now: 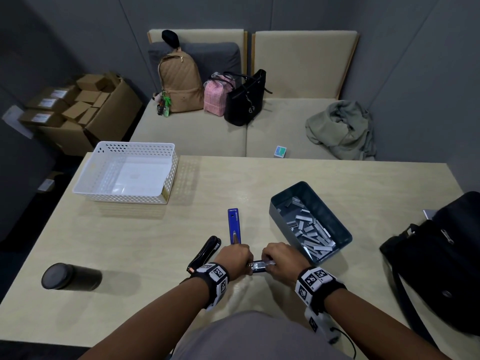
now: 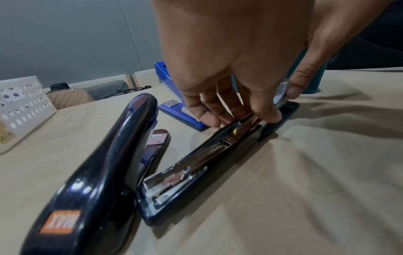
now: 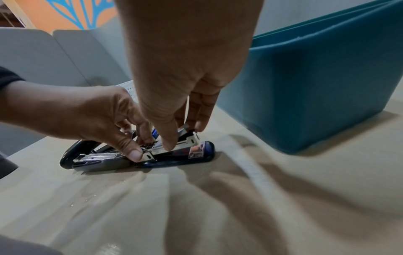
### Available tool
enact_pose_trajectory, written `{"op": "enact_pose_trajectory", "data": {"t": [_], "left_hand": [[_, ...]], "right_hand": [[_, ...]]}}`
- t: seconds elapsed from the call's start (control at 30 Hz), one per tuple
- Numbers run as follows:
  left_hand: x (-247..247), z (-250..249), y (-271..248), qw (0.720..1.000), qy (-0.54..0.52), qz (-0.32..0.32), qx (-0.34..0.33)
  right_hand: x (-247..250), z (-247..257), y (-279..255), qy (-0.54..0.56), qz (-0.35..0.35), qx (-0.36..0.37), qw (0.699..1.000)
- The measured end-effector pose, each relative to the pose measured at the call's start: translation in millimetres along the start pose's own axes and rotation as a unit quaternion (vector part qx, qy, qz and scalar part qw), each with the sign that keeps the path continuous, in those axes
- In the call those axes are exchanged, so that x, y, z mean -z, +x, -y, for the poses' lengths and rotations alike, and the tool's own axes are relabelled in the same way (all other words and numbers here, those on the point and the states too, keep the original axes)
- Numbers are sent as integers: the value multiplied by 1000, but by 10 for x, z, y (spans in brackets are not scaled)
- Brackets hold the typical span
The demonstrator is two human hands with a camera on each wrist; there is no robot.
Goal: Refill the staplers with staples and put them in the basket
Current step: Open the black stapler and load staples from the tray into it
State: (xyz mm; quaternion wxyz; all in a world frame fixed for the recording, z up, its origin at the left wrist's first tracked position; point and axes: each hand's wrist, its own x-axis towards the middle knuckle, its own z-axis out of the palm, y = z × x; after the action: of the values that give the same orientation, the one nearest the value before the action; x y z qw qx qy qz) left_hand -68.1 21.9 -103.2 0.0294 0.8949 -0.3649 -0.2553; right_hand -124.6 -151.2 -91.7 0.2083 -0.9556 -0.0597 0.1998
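A dark blue stapler (image 1: 258,266) lies flipped open flat on the table near the front edge, its metal magazine (image 2: 202,158) facing up. My left hand (image 2: 240,119) grips the stapler at its hinge, thumb on the near side. My right hand (image 3: 183,138) pinches a silver strip of staples (image 3: 184,130) and holds it down against the front end of the magazine. A black stapler (image 1: 205,252) lies just left of my left hand. A bright blue stapler (image 1: 234,226) stands open behind my hands. The white perforated basket (image 1: 170,175) at the far left holds nothing.
A teal tub (image 1: 342,229) of loose staple strips stands just right of my right hand. A black cylinder (image 1: 70,277) lies at the front left. A black bag (image 1: 441,255) covers the table's right edge. Bare tabletop lies between my hands and the basket.
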Motion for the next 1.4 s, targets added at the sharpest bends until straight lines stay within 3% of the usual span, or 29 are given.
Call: {"op": "enact_pose_trajectory", "data": {"t": [0.43, 0.53, 0.7, 0.83, 1.03, 1.13, 1.23, 1.4], "left_hand": [[4, 42, -40, 999, 26, 24, -31], [-19, 161, -131, 995, 66, 50, -55], [31, 272, -296, 988, 141, 58, -31], [204, 219, -327, 979, 195, 27, -49], [582, 73, -264, 994, 102, -23, -33], [642, -102, -236, 995, 49, -28, -76], [519, -181, -166, 994, 42, -25, -95], [216, -185, -35, 997, 55, -8, -62]], "right_hand": [[-21, -128, 13, -36, 48, -35, 998], [-22, -152, 19, -35, 54, -44, 997], [-32, -150, 31, -40, 47, -61, 996], [-67, -130, 4, -40, 23, -75, 996], [-30, -87, -3, -18, 1, -105, 994], [-33, -70, 1, -1, 2, -113, 994], [-55, -59, -2, 25, 18, -113, 993], [-65, -81, -26, 71, 19, -117, 990]]}}
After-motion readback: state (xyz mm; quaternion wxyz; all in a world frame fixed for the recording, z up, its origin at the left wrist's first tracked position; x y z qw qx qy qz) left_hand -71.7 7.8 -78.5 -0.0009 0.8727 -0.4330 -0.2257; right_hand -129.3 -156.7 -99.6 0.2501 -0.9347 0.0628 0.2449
